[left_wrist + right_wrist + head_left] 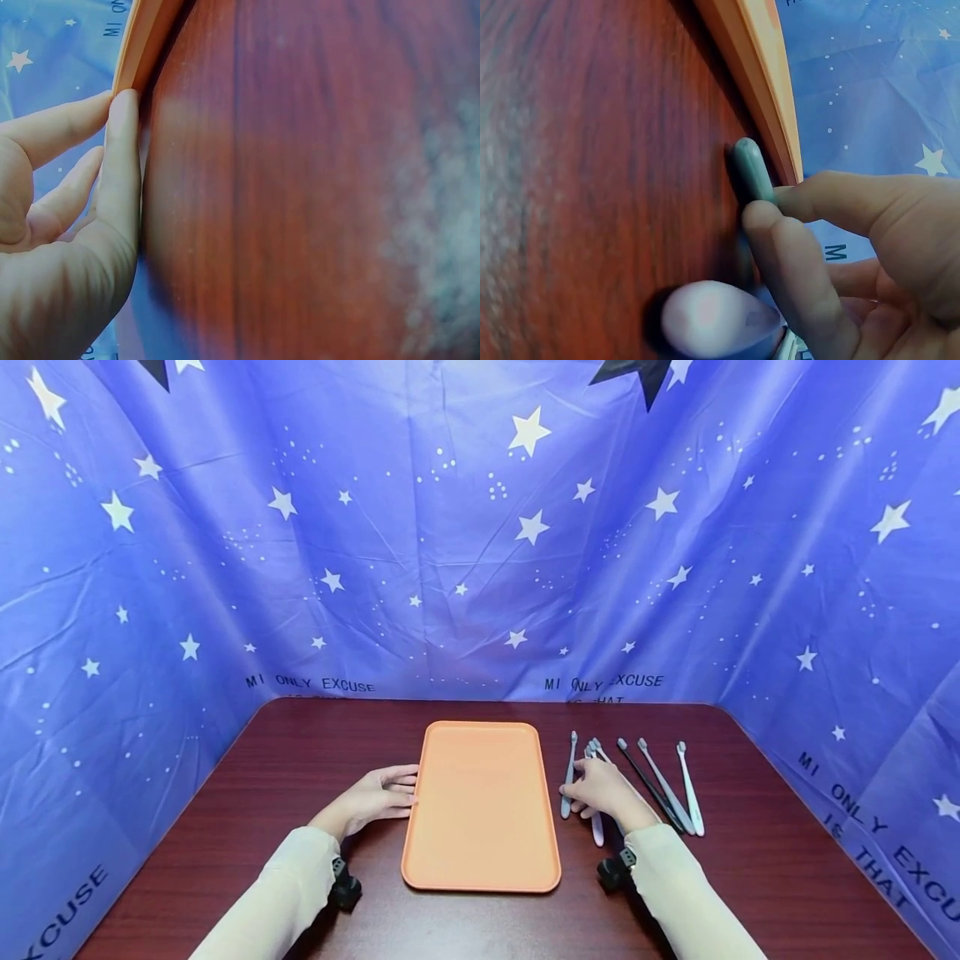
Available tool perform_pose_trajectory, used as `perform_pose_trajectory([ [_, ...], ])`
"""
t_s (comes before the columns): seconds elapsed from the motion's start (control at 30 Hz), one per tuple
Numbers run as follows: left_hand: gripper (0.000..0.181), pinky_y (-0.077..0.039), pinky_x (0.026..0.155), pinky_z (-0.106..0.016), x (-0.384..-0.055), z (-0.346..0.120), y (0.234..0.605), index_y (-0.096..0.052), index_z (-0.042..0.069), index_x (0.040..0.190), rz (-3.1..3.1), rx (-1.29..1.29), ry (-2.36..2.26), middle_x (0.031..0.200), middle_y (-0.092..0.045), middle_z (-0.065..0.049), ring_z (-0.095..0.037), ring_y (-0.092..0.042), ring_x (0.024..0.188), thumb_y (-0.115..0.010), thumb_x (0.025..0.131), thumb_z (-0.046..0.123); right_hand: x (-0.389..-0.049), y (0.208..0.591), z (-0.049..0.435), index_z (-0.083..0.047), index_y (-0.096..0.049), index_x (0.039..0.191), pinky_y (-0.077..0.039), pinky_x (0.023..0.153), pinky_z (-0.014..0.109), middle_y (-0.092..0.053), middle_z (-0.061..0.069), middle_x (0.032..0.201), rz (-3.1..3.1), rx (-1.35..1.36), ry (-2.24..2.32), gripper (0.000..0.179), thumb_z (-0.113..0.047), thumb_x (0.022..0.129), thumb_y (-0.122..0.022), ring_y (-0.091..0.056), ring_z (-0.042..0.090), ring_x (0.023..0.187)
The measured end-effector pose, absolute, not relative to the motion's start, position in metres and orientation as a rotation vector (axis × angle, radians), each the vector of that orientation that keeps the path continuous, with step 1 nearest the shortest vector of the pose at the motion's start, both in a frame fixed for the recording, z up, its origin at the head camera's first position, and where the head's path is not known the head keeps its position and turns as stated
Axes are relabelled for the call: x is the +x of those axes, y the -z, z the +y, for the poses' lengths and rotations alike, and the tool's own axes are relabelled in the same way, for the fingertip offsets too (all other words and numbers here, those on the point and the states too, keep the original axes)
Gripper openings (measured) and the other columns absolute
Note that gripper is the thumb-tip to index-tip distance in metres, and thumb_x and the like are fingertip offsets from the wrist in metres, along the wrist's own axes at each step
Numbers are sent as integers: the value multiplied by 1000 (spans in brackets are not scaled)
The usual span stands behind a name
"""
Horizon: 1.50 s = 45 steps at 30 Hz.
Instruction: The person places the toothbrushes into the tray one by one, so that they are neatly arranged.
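Note:
My right hand (603, 789) pinches a grey-blue toothbrush (573, 752) between thumb and fingertips, just right of the orange tray (480, 810). In the right wrist view the rounded handle end of this toothbrush (751, 166) sticks out past the fingertips, close over the table. A pale lilac toothbrush (712, 319) lies beside it, partly hidden under the hand. At the tray's left side is my left hand (375, 795), its fairly straight fingers touching the rim. The left wrist view has its fingertips (124, 105) right at the tray's edge.
Right of my right hand lie a black toothbrush (645, 777), a grey toothbrush (666, 783) and a white toothbrush (690, 789), with more partly under the hand. Dark red wooden table (300, 743); blue star-printed cloth (465, 527) hangs behind and at both sides.

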<state>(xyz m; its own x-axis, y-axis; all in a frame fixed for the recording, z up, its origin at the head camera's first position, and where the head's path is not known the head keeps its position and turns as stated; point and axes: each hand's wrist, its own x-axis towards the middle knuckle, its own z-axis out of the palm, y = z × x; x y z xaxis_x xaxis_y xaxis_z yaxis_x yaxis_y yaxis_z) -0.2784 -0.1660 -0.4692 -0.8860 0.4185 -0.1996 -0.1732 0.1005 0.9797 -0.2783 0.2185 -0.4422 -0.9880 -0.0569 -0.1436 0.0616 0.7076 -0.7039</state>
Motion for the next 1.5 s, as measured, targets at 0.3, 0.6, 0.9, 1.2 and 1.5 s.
perform_pose_trajectory([
  [0.3, 66, -54, 89, -38, -276, -165, 467, -31, 1, 144, 1963, 249, -1826, 140, -41, -27, -17, -60, 105, -62, 86, 1, -278, 443, 213, 6, -41, 134, -55, 46, 31, -65, 8, 57, 2762, 25, 1167, 63, -12, 80, -69, -63, 17, 48],
  [0.6, 66, -54, 88, -38, -276, -165, 468, -32, 0, 144, 1960, 236, -1841, 138, -44, -27, -16, -60, 103, -63, 85, 0, -279, 443, 215, 10, -49, 124, -55, 46, 31, -65, 9, 57, 2725, 18, 1189, 54, -10, 79, -69, -63, 16, 47],
  [0.9, 66, -54, 88, -38, -276, -164, 467, -33, 0, 143, 1974, 219, -1832, 138, -44, -26, -16, -60, 104, -63, 85, 0, -278, 443, 220, 10, -48, 124, -56, 48, 30, -65, 9, 58, 2701, -16, 1197, 53, -11, 79, -68, -61, 14, 46],
  [1.2, 65, -55, 87, -37, -276, -163, 466, -33, 1, 143, 1974, 220, -1828, 138, -44, -26, -16, -61, 103, -63, 85, 0, -276, 435, 224, 10, -46, 126, -57, 52, 32, -66, 9, 69, 2643, -97, 1233, 54, -14, 83, -67, -62, 16, 51],
  [1.5, 66, -54, 87, -37, -278, -165, 469, -32, -2, 143, 1964, 249, -1838, 137, -44, -28, -16, -61, 103, -62, 85, -1, -282, 432, 223, 6, -41, 130, -58, 56, 32, -65, 12, 84, 2529, -86, 1384, 55, -15, 85, -65, -61, 14, 55],
])
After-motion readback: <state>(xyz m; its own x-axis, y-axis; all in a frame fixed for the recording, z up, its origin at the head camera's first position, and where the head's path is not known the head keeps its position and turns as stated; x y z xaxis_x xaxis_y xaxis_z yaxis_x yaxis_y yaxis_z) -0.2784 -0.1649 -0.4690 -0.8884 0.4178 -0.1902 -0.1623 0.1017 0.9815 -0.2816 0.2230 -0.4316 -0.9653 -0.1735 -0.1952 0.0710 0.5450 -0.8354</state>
